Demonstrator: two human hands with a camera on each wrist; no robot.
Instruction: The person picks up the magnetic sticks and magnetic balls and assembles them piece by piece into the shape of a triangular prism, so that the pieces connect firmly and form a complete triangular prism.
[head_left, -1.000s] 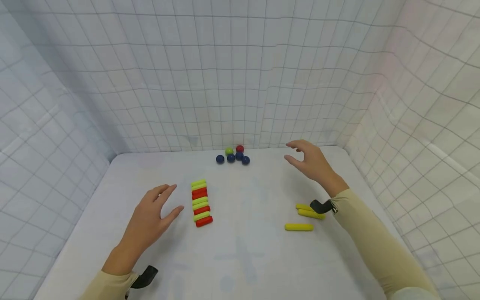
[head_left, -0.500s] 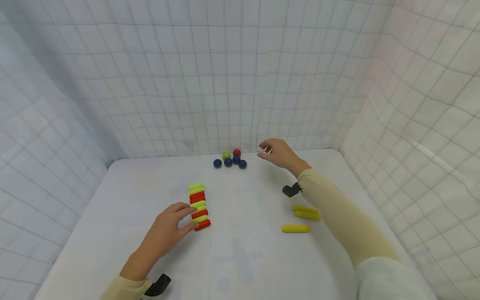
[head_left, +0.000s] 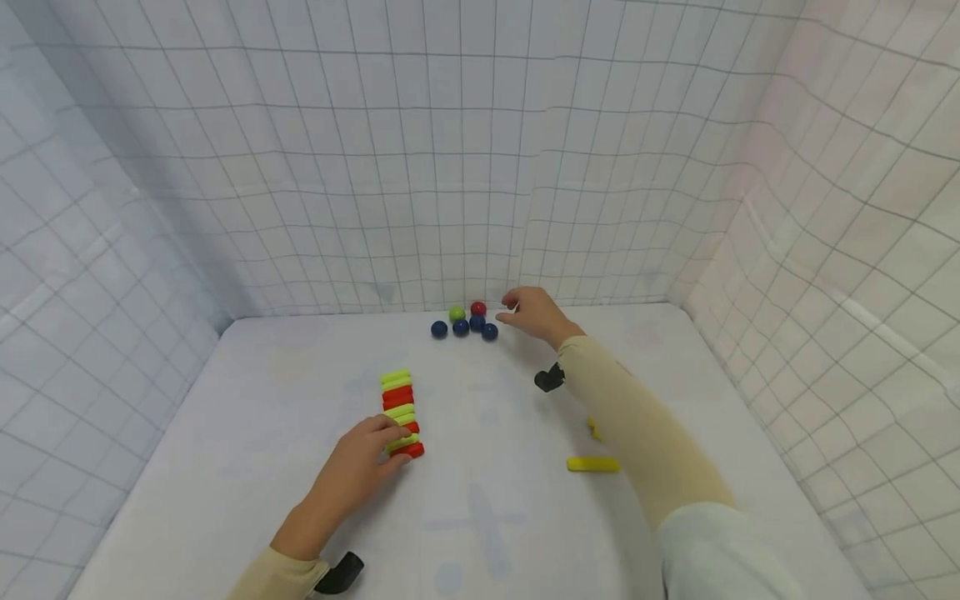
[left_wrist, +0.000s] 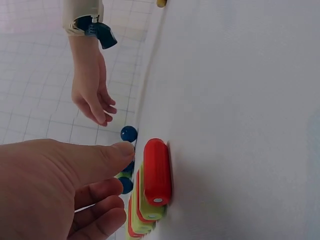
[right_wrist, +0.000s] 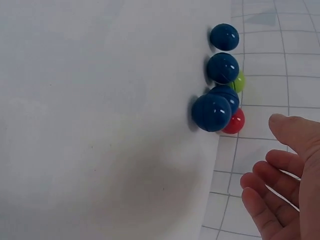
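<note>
My left hand (head_left: 362,462) hovers at the near end of a row of short red and lime-green rods, its fingers loosely bent and partly hiding the row in the head view. In the left wrist view the thumb lies beside the nearest red rod (left_wrist: 157,172), with nothing held. At the back, my right hand (head_left: 536,317) is just right of a cluster of small glossy balls, holding nothing. Several dark blue balls (right_wrist: 211,113) sit in front of a red ball (right_wrist: 235,121) and a green ball (right_wrist: 238,82).
A yellow rod (head_left: 593,464) lies on the white table (head_left: 300,358) at right. More yellow (head_left: 594,428) shows beside the right sleeve, mostly hidden by it. White grid-patterned cloth walls (head_left: 480,167) enclose the back and sides.
My right hand has moved left to the balls, its sleeve now covering two of the yellow rods. The left hand has moved right, to the near end of the red and green row.
</note>
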